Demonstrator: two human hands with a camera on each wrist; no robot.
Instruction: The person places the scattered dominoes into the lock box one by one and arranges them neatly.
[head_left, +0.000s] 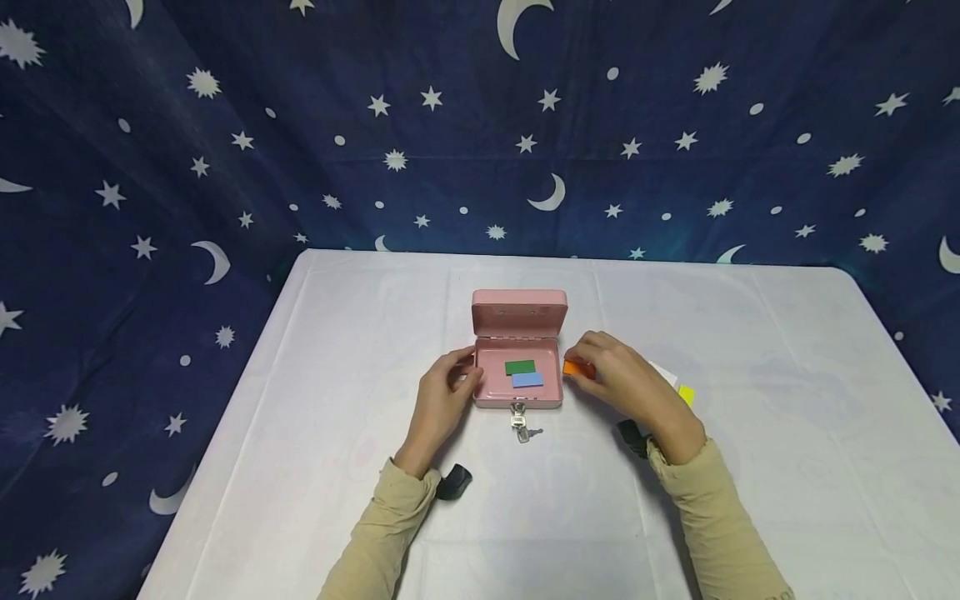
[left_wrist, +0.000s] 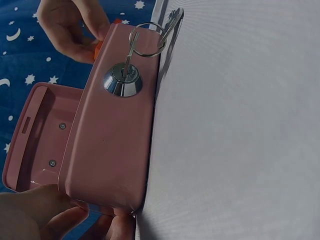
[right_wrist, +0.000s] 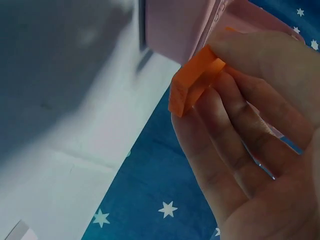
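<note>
A pink cash box stands on the table with its lid raised. Inside lie a green block and a light blue block, both flat and rectangular. My left hand holds the box's left side; in the left wrist view its fingers bend against the side wall. Between thumb and fingertips, my right hand pinches an orange block just outside the box's right wall. A key sits in the front lock, with a ring and a second key hanging from it.
Partly hidden behind the right hand are a yellow piece and a white piece on the white-covered table. Dark blue cloth with stars and moons hangs behind the table. Black straps show at the wrists.
</note>
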